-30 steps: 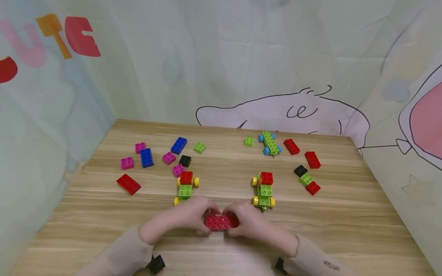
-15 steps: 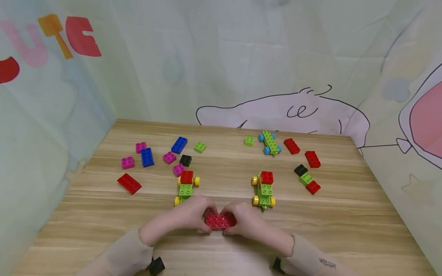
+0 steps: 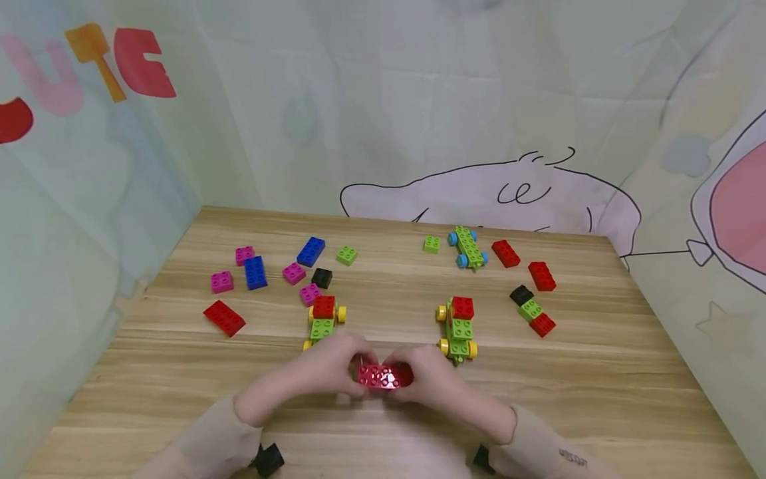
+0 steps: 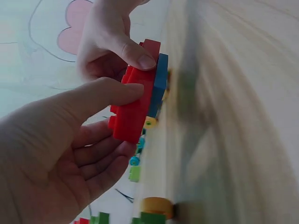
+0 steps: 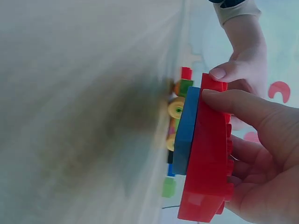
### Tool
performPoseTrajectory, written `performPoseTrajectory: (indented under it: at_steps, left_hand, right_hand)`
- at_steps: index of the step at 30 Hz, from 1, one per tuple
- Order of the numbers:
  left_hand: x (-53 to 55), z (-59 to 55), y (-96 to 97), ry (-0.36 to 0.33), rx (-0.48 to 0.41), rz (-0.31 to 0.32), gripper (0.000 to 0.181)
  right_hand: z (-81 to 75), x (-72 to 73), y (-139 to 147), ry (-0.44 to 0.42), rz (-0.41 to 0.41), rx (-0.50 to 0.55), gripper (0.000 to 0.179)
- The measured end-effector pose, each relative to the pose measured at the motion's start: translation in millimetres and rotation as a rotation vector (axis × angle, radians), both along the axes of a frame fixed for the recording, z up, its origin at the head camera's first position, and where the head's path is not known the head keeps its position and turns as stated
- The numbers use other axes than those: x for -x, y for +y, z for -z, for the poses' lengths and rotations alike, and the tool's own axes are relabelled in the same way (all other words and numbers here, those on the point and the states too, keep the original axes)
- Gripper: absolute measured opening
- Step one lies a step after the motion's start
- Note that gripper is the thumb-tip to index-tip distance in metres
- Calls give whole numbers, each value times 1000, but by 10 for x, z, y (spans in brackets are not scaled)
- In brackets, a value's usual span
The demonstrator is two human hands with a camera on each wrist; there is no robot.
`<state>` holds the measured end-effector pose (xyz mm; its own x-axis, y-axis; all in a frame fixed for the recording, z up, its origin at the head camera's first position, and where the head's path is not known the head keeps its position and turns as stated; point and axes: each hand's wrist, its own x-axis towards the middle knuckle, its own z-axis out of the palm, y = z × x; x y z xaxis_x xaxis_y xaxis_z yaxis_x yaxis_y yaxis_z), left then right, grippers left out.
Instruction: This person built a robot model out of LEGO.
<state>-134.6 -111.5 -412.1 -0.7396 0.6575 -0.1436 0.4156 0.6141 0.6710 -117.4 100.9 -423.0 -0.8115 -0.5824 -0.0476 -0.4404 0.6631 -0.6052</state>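
Observation:
A long red building brick [image 3: 378,377] is held between both hands near the front middle of the table, with a blue brick [image 5: 187,133] directly beneath it. My left hand [image 3: 335,364] pinches the left end, thumb on the near side in the left wrist view. The right hand [image 3: 432,374] grips the opposite end, its thumb pressing the red side in the right wrist view. Both wrist views show the bricks raised off the tabletop. Just beyond the hands stand two green cars with yellow wheels, a left car [image 3: 323,326] partly hidden by the left hand and a right car [image 3: 461,329].
Pink, blue, black and green bricks lie at the back left, near a flat red brick [image 3: 224,318]. At the back right are a green base with blue wheels [image 3: 468,247], a small green brick [image 3: 431,244], two red bricks and a black-green-red row [image 3: 530,311].
Both hands have shifted slightly away from the body with the red brick, which now catches more light on its studs. The other bricks and cars stay where they were.

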Motion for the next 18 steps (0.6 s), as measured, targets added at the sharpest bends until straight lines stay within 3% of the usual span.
performPoseTrajectory:
  at_steps: [11, 18]
  left_hand:
    - [82, -165, -115, 114, -129, -28, 28]
    - [207, -259, -190, 210, -197, 2, 27]
  right_hand:
    - [-213, 79, -32, 65, 43, 95, 32]
    - [-293, 140, -48, 111, 92, 155, 34]
